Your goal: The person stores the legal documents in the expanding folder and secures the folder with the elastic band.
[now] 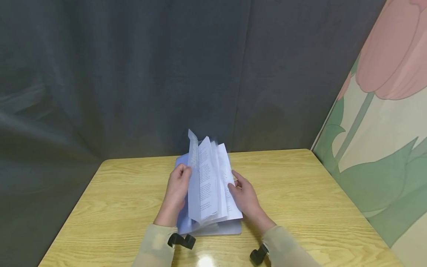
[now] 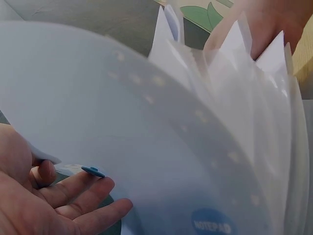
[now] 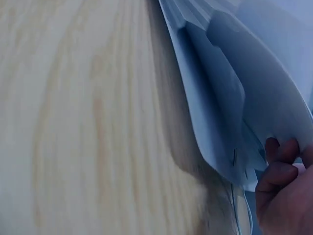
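A blue plastic folder [image 1: 182, 222] lies opened on the table, its translucent leaves and printed sheets [image 1: 208, 181] fanned upward. My left hand [image 1: 176, 187] grips the raised translucent flap [image 1: 193, 155] by its left edge. In the left wrist view, that pale cover [image 2: 122, 122] bears the word "NOTEPAD", and a small blue round fastener [image 2: 93, 171] shows by the fingers. At the other side, my right hand [image 1: 246, 196] pinches the right edge of the printed pages, thumb in front and fingers partly hidden behind. The right wrist view shows its curled fingers [image 3: 283, 152] at the leaves' edge.
The wooden table [image 1: 126, 207] extends around the folder on both sides. Behind its far edge hangs a dark curtain [image 1: 166, 74]. A wall with painted tulips [image 1: 383, 129] rises at the right.
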The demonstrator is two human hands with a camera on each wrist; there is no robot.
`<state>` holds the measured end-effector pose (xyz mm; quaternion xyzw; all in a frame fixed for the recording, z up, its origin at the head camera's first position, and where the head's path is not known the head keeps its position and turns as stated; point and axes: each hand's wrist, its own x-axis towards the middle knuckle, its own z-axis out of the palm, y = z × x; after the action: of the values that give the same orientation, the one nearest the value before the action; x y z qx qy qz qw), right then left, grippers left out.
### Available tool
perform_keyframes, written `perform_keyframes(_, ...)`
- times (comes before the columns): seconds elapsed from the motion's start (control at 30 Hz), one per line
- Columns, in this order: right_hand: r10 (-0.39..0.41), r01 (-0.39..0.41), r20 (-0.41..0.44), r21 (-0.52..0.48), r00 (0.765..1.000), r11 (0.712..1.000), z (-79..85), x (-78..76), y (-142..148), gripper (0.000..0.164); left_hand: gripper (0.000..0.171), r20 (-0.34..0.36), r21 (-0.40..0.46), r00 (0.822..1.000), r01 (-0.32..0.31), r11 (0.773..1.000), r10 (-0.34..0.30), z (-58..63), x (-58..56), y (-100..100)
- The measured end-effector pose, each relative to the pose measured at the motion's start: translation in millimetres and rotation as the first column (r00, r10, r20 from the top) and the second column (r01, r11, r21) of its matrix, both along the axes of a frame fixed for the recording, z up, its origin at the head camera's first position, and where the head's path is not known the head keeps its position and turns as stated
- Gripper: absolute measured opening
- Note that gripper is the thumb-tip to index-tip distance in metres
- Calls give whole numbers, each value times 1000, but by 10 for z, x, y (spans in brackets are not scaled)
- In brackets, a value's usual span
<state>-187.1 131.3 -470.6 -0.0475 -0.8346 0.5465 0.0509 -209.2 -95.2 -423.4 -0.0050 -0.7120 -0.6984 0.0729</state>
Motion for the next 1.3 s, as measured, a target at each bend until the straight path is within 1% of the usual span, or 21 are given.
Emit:
perform_keyframes(0.13,-19,19,-14,28,1000,999,-25,1,-67,57,27,5,-2,1000,5,1000,-5,6,-2,-2)
perform_keyframes(0.33,-16,16,-3,12,1000,1000,-65,31,-120,58,28,-5,3,1000,3,1000,-3,3,-1,-2)
perform_keyframes(0.47,17,-17,-21,10,1000,1000,-74,48,-108,55,27,-5,-3,1000,-3,1000,3,2,3,-5)
perform_keyframes(0.6,80,-79,-25,21,997,997,-64,72,-47,51,26,0,-7,1000,-11,1000,11,15,5,-5)
perform_keyframes(0.73,131,-131,-14,27,991,991,-61,80,3,48,27,-8,4,1000,-13,1000,13,21,11,-15)
perform_keyframes(0.93,181,-180,20,-18,983,983,-80,45,5,48,26,-15,-5,1000,-13,1000,12,7,11,-32)
perform_keyframes(1.1,203,-203,30,-14,979,979,-66,32,-8,49,26,-9,-11,1000,-7,1000,7,10,11,-33)
perform_keyframes(1.3,193,-192,54,-24,980,981,-36,38,1,49,27,-15,-4,1000,-5,1000,5,35,18,-40)
